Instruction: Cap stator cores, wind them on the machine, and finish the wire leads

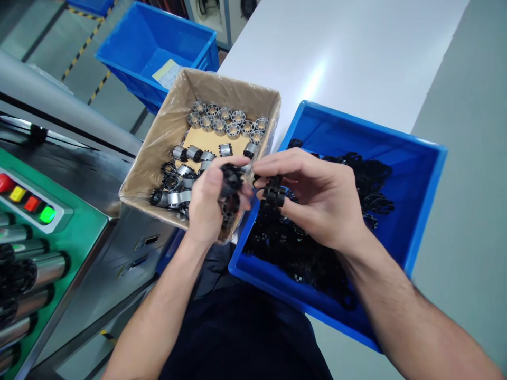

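My left hand (pixel 206 203) is closed around a round part with a black toothed end (pixel 232 179), held over the near right corner of a cardboard box (pixel 152 129). A second dark ring-shaped piece shows below it by the fingers. Beside it, my right hand (pixel 330 195) pinches black toothed plastic rings (pixel 274 195) between thumb and fingers; how many is unclear. That hand is above a blue bin (pixel 422 211) heaped with black rings (pixel 293 248). Inside the plastic-lined box are silver slotted cores (pixel 219 126) in rows and cores with black ends (pixel 185 198) lying loosely.
The box and bin sit on a white table (pixel 340 47). Another blue bin (pixel 158 34) with a paper sheet stands behind the box. At left is a green-topped machine (pixel 81 240) with coloured buttons (pixel 31 203) and several metal cylinders (pixel 47 269).
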`<state>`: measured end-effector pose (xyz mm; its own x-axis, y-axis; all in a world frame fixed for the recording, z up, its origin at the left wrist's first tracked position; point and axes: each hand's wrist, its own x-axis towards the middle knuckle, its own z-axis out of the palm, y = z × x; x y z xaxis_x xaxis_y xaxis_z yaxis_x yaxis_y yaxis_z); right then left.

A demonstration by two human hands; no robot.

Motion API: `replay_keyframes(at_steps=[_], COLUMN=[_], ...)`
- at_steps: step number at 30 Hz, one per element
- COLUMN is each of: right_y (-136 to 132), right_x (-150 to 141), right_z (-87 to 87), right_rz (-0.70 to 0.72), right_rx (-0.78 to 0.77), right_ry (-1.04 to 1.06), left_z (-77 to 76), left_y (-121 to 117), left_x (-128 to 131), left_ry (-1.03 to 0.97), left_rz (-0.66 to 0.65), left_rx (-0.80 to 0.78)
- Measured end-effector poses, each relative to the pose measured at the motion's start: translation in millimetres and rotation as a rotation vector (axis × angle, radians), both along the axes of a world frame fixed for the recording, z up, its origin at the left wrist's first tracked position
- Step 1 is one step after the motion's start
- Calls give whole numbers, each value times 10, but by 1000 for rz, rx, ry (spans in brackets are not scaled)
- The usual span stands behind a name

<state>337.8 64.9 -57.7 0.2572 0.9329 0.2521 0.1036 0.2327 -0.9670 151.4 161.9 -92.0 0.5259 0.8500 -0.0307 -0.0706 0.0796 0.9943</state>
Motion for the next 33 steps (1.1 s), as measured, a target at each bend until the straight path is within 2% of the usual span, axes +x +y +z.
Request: replay_keyframes(at_steps=[3,7,9,16,18,22,27,30,33], right_y=[17,40,45,44,45,28,9,30,62], right_x=[31,-2,-34,-65,-53,-55,-76,-43,12], right_z=[-2,-70,-102,-102,-88,-84,-99,-91,-71], right_rz=[-31,-14,10,-9,1,-41,-46,-11,38], right_rx=[-37,-3,14,-4,-14,-33,-18,-35,-98], right_ry=[38,2,-12,-6,3,-19,-57,73,191], left_z=[10,20,25,36,30,16,-9,-43,-67], left_y=[27,3,-16,-12,-6,21,53,43,33], left_x=[16,17,13,7,13,14,-28,-57,-64], left_ry=[-87,-106,-62,63,34,-60,9,-10,-58], left_rz=[61,-152,-188,-67,-59,14,-59,-46,-41], left_rx=[-24,-7,58,228,183,-18,76,95,49])
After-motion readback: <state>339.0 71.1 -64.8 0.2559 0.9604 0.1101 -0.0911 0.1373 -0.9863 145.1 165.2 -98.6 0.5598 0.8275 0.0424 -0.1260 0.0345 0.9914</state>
